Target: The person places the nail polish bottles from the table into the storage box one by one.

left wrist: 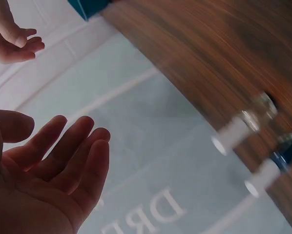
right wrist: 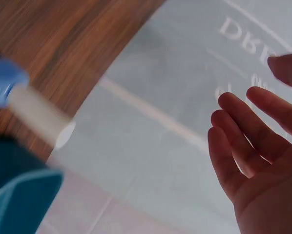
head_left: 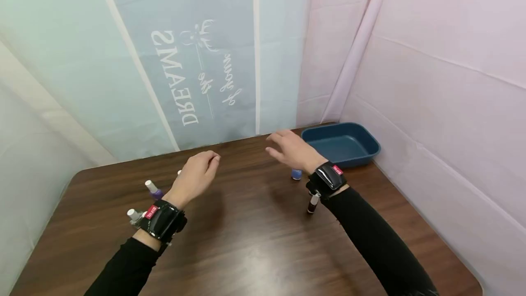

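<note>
My left hand [head_left: 195, 175] hovers above the left side of the table, fingers loosely bent and holding nothing. Near its wrist stand nail polish bottles with white caps: a purple one [head_left: 156, 191] and a clear one [head_left: 134, 216]. The left wrist view shows a clear bottle [left wrist: 248, 122] and a dark blue bottle [left wrist: 278, 158]. Raised in front of the blue tray, my right hand [head_left: 293, 150] is empty too, its fingers relaxed and apart. Below that wrist are a blue nail polish bottle [head_left: 296, 175] and a dark one [head_left: 312, 204], partly hidden by the wrist strap.
The deep blue plastic tray [head_left: 361, 161] sits at the table's back right corner, against the pale wall curtain [head_left: 444, 58]. A printed curtain [head_left: 230, 118] hangs along the table's back edge. The brown wooden table [head_left: 255, 223] has rounded corners.
</note>
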Demonstrator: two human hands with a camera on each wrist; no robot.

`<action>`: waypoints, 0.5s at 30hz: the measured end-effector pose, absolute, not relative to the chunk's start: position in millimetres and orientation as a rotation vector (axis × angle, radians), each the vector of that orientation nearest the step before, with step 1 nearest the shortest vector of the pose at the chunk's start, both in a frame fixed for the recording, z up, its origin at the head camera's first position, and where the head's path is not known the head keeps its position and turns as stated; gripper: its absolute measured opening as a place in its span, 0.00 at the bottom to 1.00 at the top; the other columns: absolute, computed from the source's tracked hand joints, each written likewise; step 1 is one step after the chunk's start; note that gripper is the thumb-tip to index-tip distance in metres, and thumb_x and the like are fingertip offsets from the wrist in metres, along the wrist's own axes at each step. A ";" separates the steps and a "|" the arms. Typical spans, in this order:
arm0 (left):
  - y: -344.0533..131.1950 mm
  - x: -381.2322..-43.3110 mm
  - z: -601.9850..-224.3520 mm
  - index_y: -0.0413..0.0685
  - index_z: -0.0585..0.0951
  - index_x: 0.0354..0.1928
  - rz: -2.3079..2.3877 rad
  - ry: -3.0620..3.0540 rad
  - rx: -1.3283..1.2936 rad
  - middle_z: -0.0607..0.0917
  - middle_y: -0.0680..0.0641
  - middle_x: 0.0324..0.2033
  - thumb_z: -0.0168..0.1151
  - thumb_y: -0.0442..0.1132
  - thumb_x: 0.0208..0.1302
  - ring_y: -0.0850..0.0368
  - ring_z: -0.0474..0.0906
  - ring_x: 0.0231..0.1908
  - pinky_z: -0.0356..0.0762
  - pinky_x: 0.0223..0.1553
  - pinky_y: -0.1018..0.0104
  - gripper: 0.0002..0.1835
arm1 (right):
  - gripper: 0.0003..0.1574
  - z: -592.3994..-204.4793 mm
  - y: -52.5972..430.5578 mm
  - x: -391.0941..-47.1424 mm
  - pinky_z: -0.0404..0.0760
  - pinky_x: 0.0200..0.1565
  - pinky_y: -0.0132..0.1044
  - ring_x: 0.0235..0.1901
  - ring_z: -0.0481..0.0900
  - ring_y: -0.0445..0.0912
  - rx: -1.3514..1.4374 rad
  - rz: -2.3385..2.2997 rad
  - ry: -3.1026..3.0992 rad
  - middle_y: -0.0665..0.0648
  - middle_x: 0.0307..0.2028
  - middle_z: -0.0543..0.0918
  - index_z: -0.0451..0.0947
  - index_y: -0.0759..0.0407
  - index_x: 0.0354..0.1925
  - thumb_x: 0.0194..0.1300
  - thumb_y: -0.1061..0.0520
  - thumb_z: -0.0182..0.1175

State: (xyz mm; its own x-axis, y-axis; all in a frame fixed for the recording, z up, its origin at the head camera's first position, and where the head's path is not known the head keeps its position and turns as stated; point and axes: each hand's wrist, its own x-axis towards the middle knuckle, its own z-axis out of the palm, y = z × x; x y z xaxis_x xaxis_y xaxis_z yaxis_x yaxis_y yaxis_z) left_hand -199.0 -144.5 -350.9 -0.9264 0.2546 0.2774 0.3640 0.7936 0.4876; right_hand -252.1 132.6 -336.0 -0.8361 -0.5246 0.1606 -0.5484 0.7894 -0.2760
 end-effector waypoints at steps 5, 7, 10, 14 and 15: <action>-131.5 -209.0 -350.3 0.44 0.81 0.44 -0.850 -2.795 -0.536 0.79 0.49 0.30 0.46 0.43 0.73 0.56 0.75 0.32 0.74 0.38 0.61 0.15 | 0.19 -332.6 156.5 -250.2 0.75 0.55 0.47 0.54 0.75 0.54 0.760 0.557 -2.855 0.59 0.52 0.79 0.76 0.60 0.55 0.71 0.51 0.52; -126.5 -212.2 -350.0 0.44 0.81 0.44 -0.854 -2.799 -0.565 0.79 0.49 0.29 0.46 0.42 0.73 0.56 0.75 0.31 0.74 0.38 0.61 0.15 | 0.19 -333.7 164.6 -250.5 0.75 0.53 0.47 0.52 0.75 0.54 0.729 0.582 -2.848 0.60 0.50 0.80 0.76 0.60 0.54 0.71 0.52 0.52; -119.2 -216.5 -349.7 0.44 0.82 0.43 -0.863 -2.801 -0.595 0.79 0.50 0.27 0.46 0.42 0.73 0.57 0.74 0.30 0.74 0.37 0.62 0.15 | 0.20 -337.3 175.5 -250.7 0.75 0.53 0.47 0.51 0.76 0.54 0.672 0.620 -2.847 0.60 0.49 0.80 0.76 0.61 0.55 0.71 0.52 0.53; -108.3 -224.3 -352.7 0.45 0.82 0.41 -0.890 -2.801 -0.639 0.78 0.51 0.25 0.46 0.42 0.73 0.58 0.73 0.28 0.74 0.35 0.63 0.15 | 0.21 -343.1 190.7 -249.7 0.76 0.53 0.49 0.52 0.77 0.54 0.573 0.647 -2.848 0.60 0.51 0.81 0.76 0.60 0.56 0.70 0.51 0.54; -105.4 -226.0 -354.3 0.45 0.82 0.41 -0.895 -2.805 -0.647 0.78 0.51 0.25 0.46 0.42 0.73 0.59 0.73 0.27 0.74 0.35 0.64 0.15 | 0.21 -344.5 195.0 -248.9 0.76 0.53 0.49 0.53 0.76 0.54 0.544 0.647 -2.854 0.60 0.51 0.81 0.75 0.60 0.57 0.70 0.51 0.55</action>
